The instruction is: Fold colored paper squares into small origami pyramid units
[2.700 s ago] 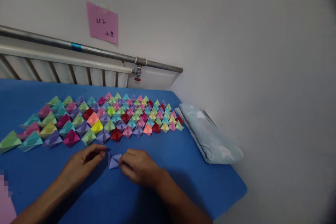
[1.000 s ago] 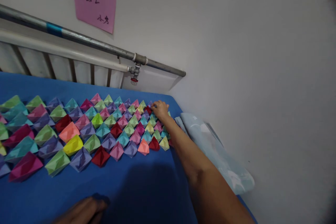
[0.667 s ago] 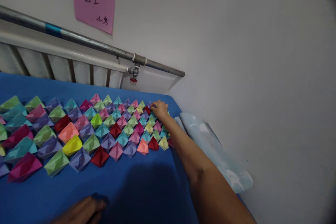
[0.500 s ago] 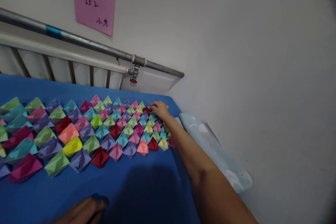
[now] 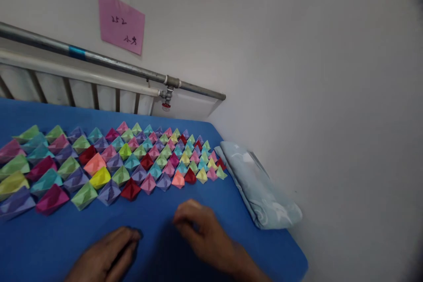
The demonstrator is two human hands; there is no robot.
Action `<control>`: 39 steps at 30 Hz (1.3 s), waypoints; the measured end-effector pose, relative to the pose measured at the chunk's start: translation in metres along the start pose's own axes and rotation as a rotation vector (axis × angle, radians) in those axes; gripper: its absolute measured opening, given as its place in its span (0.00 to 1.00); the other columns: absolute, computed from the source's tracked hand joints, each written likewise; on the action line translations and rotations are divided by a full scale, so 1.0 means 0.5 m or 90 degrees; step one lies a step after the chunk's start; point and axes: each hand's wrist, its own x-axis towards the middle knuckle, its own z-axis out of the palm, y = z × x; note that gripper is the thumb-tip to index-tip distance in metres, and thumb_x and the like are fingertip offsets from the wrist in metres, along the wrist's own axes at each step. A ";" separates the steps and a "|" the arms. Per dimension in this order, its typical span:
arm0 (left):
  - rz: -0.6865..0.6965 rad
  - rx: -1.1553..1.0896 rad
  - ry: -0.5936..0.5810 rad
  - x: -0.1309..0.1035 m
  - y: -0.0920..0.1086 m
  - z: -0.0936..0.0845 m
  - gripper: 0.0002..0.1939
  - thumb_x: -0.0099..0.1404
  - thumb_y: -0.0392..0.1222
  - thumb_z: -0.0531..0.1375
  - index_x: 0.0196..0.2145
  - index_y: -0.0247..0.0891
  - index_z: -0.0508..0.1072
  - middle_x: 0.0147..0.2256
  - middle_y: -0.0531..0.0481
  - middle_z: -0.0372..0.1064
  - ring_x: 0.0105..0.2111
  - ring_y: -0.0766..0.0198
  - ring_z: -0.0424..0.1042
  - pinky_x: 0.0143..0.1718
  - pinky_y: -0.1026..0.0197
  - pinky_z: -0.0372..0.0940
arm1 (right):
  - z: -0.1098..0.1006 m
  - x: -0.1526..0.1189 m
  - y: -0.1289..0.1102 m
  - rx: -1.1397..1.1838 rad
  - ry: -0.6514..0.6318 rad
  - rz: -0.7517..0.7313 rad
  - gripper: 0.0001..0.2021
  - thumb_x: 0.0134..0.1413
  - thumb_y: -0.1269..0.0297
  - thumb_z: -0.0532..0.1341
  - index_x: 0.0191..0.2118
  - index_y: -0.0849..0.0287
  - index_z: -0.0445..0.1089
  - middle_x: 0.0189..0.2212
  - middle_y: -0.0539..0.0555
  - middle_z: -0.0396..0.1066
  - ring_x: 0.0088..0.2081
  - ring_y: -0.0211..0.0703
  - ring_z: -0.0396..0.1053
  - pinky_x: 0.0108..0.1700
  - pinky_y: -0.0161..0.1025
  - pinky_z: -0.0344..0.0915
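Rows of small folded paper pieces [image 5: 131, 189], boat-like with raised peaks, cover the blue table [image 5: 155, 229] in pink, green, purple, teal, red and yellow. Below the rows, my left hand [image 5: 107, 253] rests low on the table at the bottom left, its fingers bent and pressed together, with nothing seen in them. To its right, my right hand [image 5: 201, 231] hovers over the table, fingers curled towards the thumb, and no object shows in it. Neither hand touches the paper pieces. The nearest row lies just beyond both hands.
A folded light-blue patterned cloth [image 5: 261, 194] lies at the table's right edge. Along the back wall run a metal pipe [image 5: 125, 64] with a red-handled valve [image 5: 166, 106] and a white radiator [image 5: 77, 92]. A pink note [image 5: 122, 24] hangs above.
My right hand has drawn back from the far right rows to the near part of the table, uncovering the pieces there. The view has shifted, showing more of the cloth and my left hand.
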 end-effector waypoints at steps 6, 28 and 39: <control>-0.003 -0.017 -0.016 0.018 0.029 -0.016 0.09 0.68 0.44 0.56 0.37 0.46 0.76 0.31 0.57 0.78 0.30 0.67 0.79 0.31 0.72 0.72 | 0.097 -0.147 -0.038 0.008 0.013 0.096 0.08 0.56 0.75 0.57 0.35 0.55 0.71 0.32 0.49 0.72 0.34 0.36 0.70 0.37 0.31 0.65; -0.040 0.236 -0.078 -0.006 0.089 -0.029 0.07 0.65 0.33 0.55 0.35 0.39 0.72 0.34 0.48 0.75 0.36 0.61 0.73 0.40 0.61 0.66 | 0.195 -0.166 -0.031 -0.360 0.137 -0.100 0.12 0.64 0.70 0.52 0.41 0.54 0.73 0.35 0.57 0.76 0.38 0.47 0.74 0.42 0.43 0.69; -0.161 0.417 0.203 -0.212 0.113 -0.171 0.16 0.69 0.38 0.54 0.54 0.38 0.66 0.53 0.36 0.69 0.52 0.47 0.68 0.52 0.42 0.65 | 0.195 -0.161 -0.023 -0.349 0.148 -0.134 0.11 0.64 0.68 0.53 0.41 0.55 0.73 0.35 0.57 0.76 0.37 0.47 0.75 0.40 0.44 0.72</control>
